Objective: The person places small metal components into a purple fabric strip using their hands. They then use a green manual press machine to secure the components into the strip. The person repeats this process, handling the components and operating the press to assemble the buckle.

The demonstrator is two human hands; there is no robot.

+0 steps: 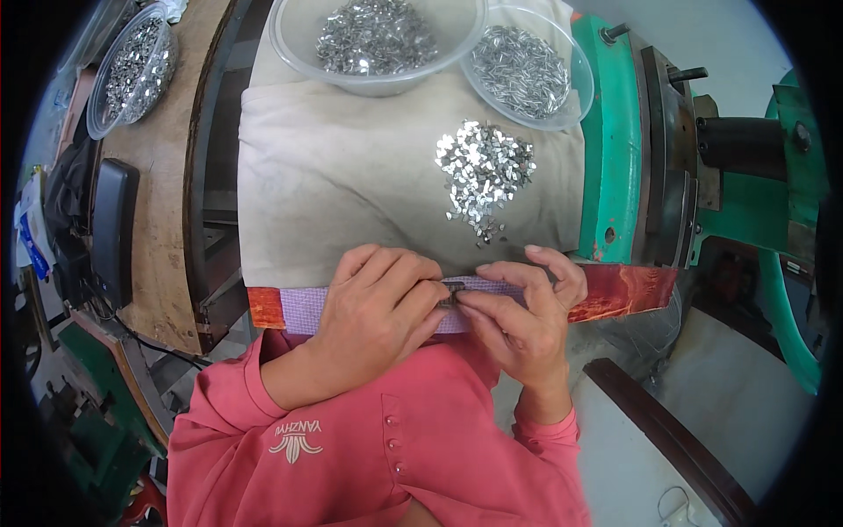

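At the near edge of the cloth-covered bench, my left hand (379, 294) is closed, its fingertips gripping a small dark metal strip-like piece (453, 292). Its exact kind does not show. Close against the other end of that piece is my right hand (525, 318), thumb and index finger pinched together and the remaining fingers raised and bent. Whatever sits in that pinch is hidden. Just beyond my hands, a loose pile of small shiny silver metal bits (483, 171) lies on the pale cloth (351, 176).
Two clear plastic bowls, a larger one (290, 53) and a smaller one (575, 97), hold metal bits at the far side. A green machine (610, 158) stands on the right. Leftward, a wooden table (162, 202) carries another filled plastic tub (97, 114) and a black box (114, 220).
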